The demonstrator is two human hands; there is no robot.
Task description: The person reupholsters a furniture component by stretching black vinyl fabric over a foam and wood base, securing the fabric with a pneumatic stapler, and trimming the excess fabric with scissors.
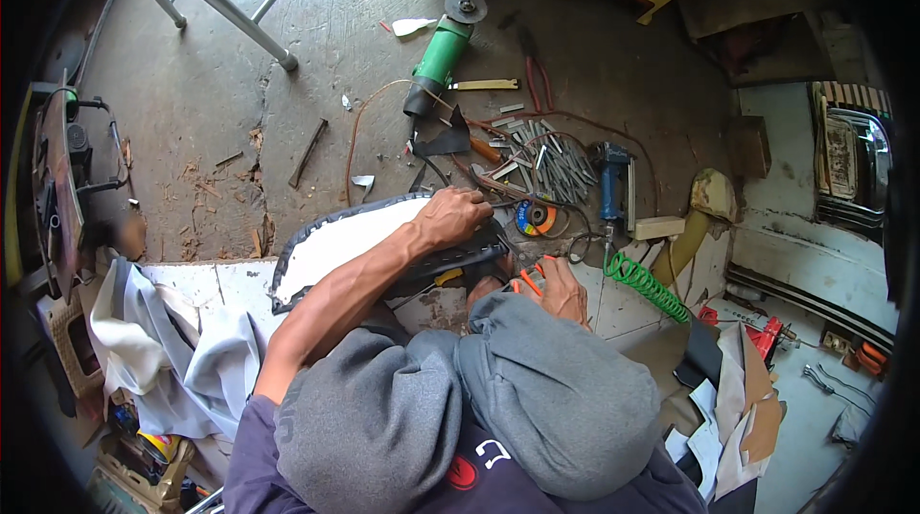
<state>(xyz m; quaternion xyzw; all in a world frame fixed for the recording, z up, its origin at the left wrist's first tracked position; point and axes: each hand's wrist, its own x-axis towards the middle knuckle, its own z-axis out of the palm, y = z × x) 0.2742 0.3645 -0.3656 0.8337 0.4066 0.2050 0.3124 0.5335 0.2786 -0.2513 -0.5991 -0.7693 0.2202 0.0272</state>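
Across my lap lies a long seat pad (355,238) with a white face and black cover material folded over its rim. My left hand (452,215) reaches over it, fingers curled closed on the black cover at the right end. Close to that end, low in front of me, my right hand (561,292) is closed around an orange-handled hand tool (530,278); its working end is hidden. A small yellow piece (448,276) shows beside the pad's near edge.
Beyond lie a green angle grinder (443,54), red-handled pliers (537,73) and a heap of metal strips (551,159). To the right are a blue staple gun (611,183), its coiled green hose (647,284) and a mallet (704,203). Pale fabric (182,351) lies left; metal legs (225,6) stand far left.
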